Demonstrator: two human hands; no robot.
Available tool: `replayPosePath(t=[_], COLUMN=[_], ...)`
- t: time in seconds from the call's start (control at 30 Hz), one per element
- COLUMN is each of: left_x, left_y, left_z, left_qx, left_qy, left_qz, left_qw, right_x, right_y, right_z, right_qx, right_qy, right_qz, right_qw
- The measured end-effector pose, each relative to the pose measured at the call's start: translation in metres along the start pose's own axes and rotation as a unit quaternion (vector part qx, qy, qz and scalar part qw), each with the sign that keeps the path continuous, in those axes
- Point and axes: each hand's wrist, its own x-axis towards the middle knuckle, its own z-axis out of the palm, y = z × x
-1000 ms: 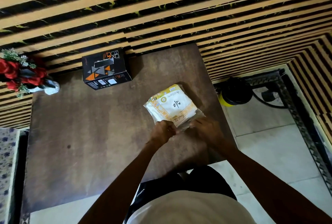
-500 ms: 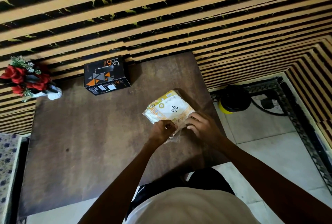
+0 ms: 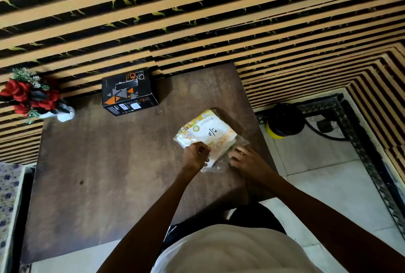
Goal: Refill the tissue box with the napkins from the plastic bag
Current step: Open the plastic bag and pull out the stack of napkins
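Observation:
A clear plastic bag (image 3: 208, 132) printed in yellow and packed with white napkins lies on the brown table (image 3: 105, 174), right of centre. My left hand (image 3: 196, 155) is clenched on the bag's near left edge. My right hand (image 3: 245, 160) rests with fingers on the loose clear flap at the bag's near right corner. A black tissue box (image 3: 128, 91) with orange triangles stands at the table's far edge, its top slot torn open; no napkins show in the slot.
A white vase of red flowers (image 3: 32, 97) stands at the table's far left corner. A striped black and tan wall rises behind the table. On the tiled floor to the right sits a yellow and black bin (image 3: 283, 122).
My right hand has slid from on top of the bag's near end to its right corner flap. My left hand stays gripping the near edge. The bag has barely shifted.

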Motion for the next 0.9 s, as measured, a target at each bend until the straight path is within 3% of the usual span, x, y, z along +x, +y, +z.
replayPosePath(t=[0.07,0.13,0.2,0.33,0.47,0.6,0.67,0.7,0.73,0.83,0.87,0.9], left_x=[0.000,-0.002,-0.007,-0.015,-0.027,-0.032,-0.034,-0.035,-0.035,-0.035,-0.034,-0.034], left_y=[0.001,0.003,0.005,0.002,0.004,0.003,0.002,0.002,0.002,0.002,0.003,0.003], left_z=[0.000,0.001,0.004,0.014,0.025,0.030,0.030,0.030,0.030,0.029,0.028,0.026], left_qx=[-0.019,-0.014,-0.005,0.036,0.065,0.051,0.032,0.021,0.011,-0.006,-0.003,0.009], left_qy=[0.006,-0.002,-0.005,0.008,0.027,0.034,0.034,0.034,0.034,0.034,0.029,0.021], left_qz=[0.001,0.018,0.026,0.058,0.082,0.089,0.087,0.084,0.079,0.074,0.075,0.081], left_qw=[1.000,1.000,1.000,0.998,0.994,0.994,0.995,0.996,0.996,0.997,0.997,0.996], right_x=[-0.007,-0.010,-0.010,-0.001,0.009,0.018,0.025,0.029,0.034,0.047,0.050,0.052], right_y=[0.004,0.002,-0.001,-0.008,-0.019,-0.027,-0.030,-0.030,-0.028,-0.019,-0.018,-0.018], right_z=[-0.001,-0.007,-0.010,-0.015,-0.007,0.005,0.009,0.011,0.013,0.017,0.021,0.022], right_qx=[0.026,0.106,0.151,0.163,0.078,0.219,0.343,0.400,0.456,0.623,0.662,0.672], right_qy=[-0.067,-0.179,-0.237,-0.195,-0.149,-0.131,-0.091,-0.059,-0.021,0.031,0.045,0.047], right_qz=[0.011,0.080,0.160,0.242,0.285,0.335,0.415,0.472,0.523,0.617,0.616,0.621], right_qw=[0.997,0.975,0.946,0.936,0.944,0.907,0.838,0.783,0.719,0.480,0.424,0.401])
